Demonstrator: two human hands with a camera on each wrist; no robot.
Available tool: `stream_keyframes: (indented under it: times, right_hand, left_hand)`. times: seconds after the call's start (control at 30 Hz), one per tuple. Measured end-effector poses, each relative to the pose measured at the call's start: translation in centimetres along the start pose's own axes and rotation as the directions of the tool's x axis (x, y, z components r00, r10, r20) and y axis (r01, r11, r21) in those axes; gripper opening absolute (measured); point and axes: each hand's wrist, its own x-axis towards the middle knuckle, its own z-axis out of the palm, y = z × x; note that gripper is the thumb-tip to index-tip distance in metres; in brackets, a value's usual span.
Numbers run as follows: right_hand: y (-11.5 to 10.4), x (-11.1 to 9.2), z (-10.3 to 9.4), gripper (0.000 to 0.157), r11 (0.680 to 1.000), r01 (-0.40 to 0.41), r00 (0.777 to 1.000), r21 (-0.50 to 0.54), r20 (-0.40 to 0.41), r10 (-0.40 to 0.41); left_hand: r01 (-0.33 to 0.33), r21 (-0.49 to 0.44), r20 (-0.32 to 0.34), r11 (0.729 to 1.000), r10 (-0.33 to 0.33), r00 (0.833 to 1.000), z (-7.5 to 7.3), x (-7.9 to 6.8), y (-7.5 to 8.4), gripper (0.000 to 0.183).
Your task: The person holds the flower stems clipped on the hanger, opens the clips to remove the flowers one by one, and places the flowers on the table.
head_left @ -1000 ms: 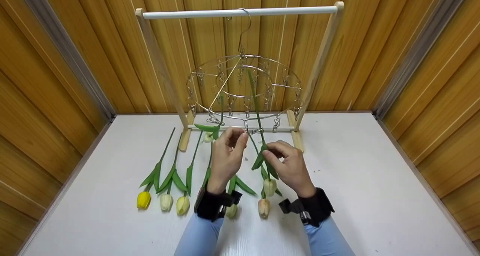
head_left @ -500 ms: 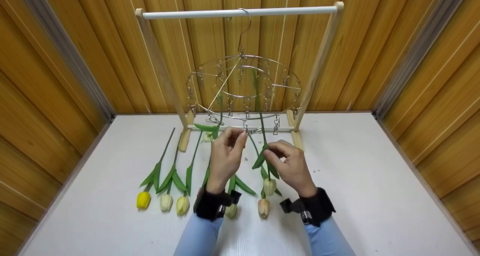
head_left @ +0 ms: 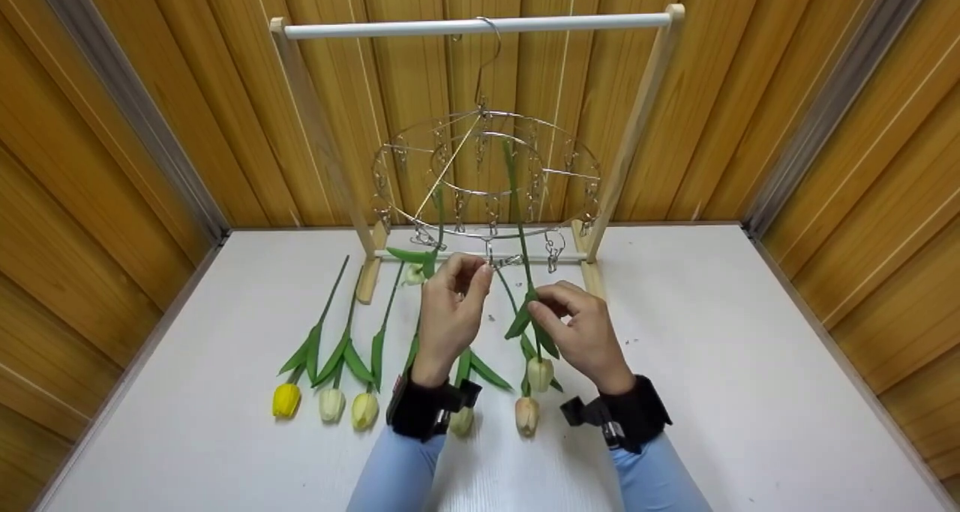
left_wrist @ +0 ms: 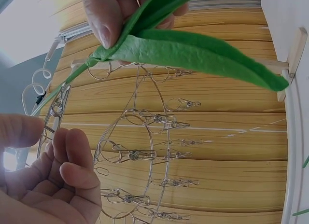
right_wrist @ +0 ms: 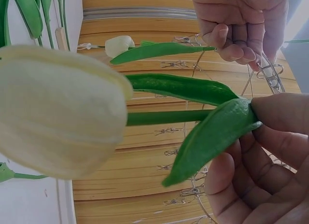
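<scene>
Thumb and fingers of my left hand (head_left: 452, 320) pinch a wire clothes clip (left_wrist: 56, 108) at the front of a round metal hanger (head_left: 450, 230). My right hand (head_left: 583, 335) pinches a white artificial tulip (right_wrist: 63, 113) where the leaves meet the stem. Its bloom points down and its long stem rises past the hanger's front rim in the head view, just right of the clip. Another white tulip (right_wrist: 119, 46) hangs bloom down from the hanger, left of my left hand. In the left wrist view, green leaves cover part of the right hand's fingers.
The hanger hooks over the white bar (head_left: 375, 29) of a wooden stand; more clips (head_left: 553, 253) dangle around its rings. Several tulips lie in a row on the white table (head_left: 750, 392), among them a yellow one (head_left: 286, 402) and a peach one (head_left: 527, 416). Wood-look panels enclose the back and sides.
The held tulip's stem has swung slightly right at its upper end. My left hand stays at the clip, and the right hand has barely moved.
</scene>
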Motion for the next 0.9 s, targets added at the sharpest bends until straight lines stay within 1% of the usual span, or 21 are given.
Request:
stream_keyframes:
  times: [0.37,0.53,0.63,0.8,0.9]
  right_hand:
    - [0.1,-0.2,-0.3,0.009,1.0,-0.01,1.0,-0.009,0.015,0.01]
    - [0.3,-0.3,-0.5,0.009,1.0,-0.008,1.0,-0.018,0.023,0.008]
    - [0.3,-0.4,-0.6,0.009,1.0,-0.006,1.0,-0.026,0.019,0.006]
    - [0.4,-0.5,-0.9,0.009,0.999,0.001,1.0,-0.032,0.02,0.0]
    - [0.4,-0.6,-1.3,0.009,0.999,-0.005,1.0,-0.036,0.018,0.006]
  left_hand:
    - [-0.01,0.001,0.005,1.0,0.01,1.0,0.0,0.0,0.0,0.013]
    - [0.015,-0.004,0.002,1.0,-0.015,1.0,0.0,0.1,0.0,0.016]
    - [0.033,-0.016,-0.009,0.999,-0.033,0.999,-0.1,0.1,0.0,0.018]
    - [0.029,-0.033,-0.039,0.999,-0.031,0.999,-0.2,0.1,-0.1,0.019]
    - [0.042,-0.047,-0.046,0.998,-0.044,0.998,-0.2,0.1,-0.1,0.02]
